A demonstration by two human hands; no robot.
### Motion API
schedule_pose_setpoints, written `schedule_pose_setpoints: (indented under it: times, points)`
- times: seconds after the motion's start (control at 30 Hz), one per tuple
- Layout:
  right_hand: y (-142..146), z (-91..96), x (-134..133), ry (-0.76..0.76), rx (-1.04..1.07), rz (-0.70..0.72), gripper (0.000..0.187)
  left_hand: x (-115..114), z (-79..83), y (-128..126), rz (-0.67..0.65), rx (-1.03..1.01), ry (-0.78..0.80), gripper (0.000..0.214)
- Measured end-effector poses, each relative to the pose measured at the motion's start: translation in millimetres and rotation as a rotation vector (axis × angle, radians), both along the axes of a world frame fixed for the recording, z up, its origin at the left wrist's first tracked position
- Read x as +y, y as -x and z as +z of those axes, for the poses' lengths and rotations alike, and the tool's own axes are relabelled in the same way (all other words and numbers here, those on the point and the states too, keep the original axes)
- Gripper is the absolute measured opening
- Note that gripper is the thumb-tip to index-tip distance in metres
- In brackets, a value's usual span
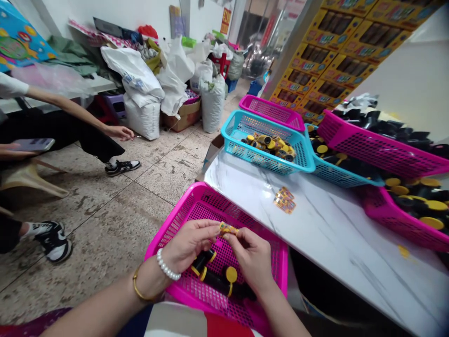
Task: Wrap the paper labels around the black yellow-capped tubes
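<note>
Both my hands meet over a pink basket (199, 192). Between them is a small yellow printed label (228, 229); it looks curled, and whether it wraps something is hidden by my fingers. My left hand (191, 245), with a pearl bracelet and a gold bangle at the wrist, pinches its left end. The thumb and fingers of my right hand (250, 257) close on its right end. Below, in the basket, lie several black tubes (215, 281) with yellow caps, partly covered by my right hand.
On the marble-patterned table (252, 187) lie some printed stickers (285, 200). A blue basket (268, 161) holds yellow-wrapped pieces; pink baskets (382, 150) hold black parts. Printed boxes (326, 61) are stacked behind. At left, a seated person (80, 112) holds a phone; white sacks (142, 112) stand beyond.
</note>
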State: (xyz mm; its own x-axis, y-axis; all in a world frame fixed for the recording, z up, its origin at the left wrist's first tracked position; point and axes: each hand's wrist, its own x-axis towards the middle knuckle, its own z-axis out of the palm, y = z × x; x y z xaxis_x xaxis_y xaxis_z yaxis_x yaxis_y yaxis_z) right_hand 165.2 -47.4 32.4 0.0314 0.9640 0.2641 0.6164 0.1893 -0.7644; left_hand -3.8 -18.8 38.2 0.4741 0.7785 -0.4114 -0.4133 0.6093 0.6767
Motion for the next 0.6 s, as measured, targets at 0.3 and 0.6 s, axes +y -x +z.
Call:
schedule_pose_setpoints:
  times: [0.3, 0.6]
  points:
    - [-18, 15.4, -18, 0.34, -0.284, 0.234, 0.023, -3, 5.2, 9, 0.038, 0.212, -0.068, 0.025]
    - [-28, -10.0, -28, 0.628, -0.482, 0.328, 0.015, 4, -0.4, 20, 0.106, 0.153, 0.007, 0.028]
